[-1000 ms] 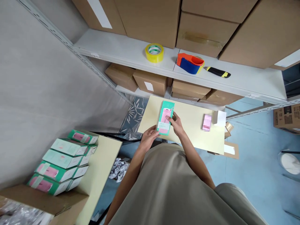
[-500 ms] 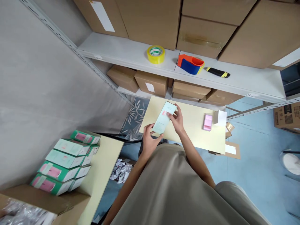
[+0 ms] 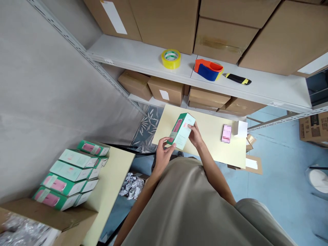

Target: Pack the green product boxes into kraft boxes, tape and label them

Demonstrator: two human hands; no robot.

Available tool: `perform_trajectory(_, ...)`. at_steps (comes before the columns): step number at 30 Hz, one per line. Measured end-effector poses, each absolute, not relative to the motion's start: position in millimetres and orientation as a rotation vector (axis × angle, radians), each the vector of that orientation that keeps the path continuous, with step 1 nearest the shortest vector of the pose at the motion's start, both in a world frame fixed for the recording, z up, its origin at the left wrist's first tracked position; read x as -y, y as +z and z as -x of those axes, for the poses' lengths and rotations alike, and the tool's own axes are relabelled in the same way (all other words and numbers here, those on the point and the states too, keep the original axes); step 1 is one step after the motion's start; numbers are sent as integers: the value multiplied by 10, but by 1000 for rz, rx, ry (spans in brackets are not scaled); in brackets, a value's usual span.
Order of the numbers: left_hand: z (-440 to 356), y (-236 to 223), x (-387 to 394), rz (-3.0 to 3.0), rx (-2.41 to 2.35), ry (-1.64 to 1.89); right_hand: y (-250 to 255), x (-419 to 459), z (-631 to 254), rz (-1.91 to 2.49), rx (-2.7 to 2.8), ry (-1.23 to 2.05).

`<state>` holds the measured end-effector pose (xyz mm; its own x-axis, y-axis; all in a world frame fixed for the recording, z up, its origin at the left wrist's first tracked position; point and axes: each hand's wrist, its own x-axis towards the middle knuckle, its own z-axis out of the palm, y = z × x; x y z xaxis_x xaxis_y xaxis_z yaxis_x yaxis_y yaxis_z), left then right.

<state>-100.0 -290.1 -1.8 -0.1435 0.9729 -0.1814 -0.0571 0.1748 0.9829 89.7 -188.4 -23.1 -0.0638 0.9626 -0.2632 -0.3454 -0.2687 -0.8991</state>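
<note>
Between both hands is a green and white product box (image 3: 182, 131), tilted above the pale table (image 3: 210, 147). Its white face and a green side with a pink panel show. My left hand (image 3: 164, 152) grips the near lower end, thumb on the white face. On the far right edge my right hand (image 3: 195, 135) holds it, thumb on the white face and its other fingers mostly hidden behind. Farther right on the table lie a pink item (image 3: 226, 133), blurred by pixels, and a small white box (image 3: 241, 129).
Similar green and white boxes (image 3: 69, 167) stand stacked on a side table (image 3: 112, 181), beside an open carton (image 3: 79, 225) with clear plastic. The shelf (image 3: 143, 54) ahead bears yellow tape (image 3: 171, 59), a tape dispenser (image 3: 208, 70), a utility knife (image 3: 237, 79) and cartons (image 3: 164, 24).
The product box has been turned in my hands, so its green side with the pink panel now shows beside the white face. My right hand has shifted slightly right and nearer to me.
</note>
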Motion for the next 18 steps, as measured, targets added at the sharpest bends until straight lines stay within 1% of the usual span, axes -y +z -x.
perform_trajectory(4,1070,-163,2873,-524,-1231,1185,-202,1856,-992,1139,850,1544)
perform_trajectory(7,1120,-275,2882,-126,-1033,1082,-187,1788,-1010,1161,960,1449)
perform_trajectory(10,1158,-341,2921,109,-871,965,-207,1707,-982,1169,1043,1365)
perform_trajectory(15,1174,-418,2951,167,-810,924,-154,1651,-923,1212,1216,1255)
perform_trajectory(18,1152,-472,2909,-36,-884,903,35,1758,-857,1198,1384,1086)
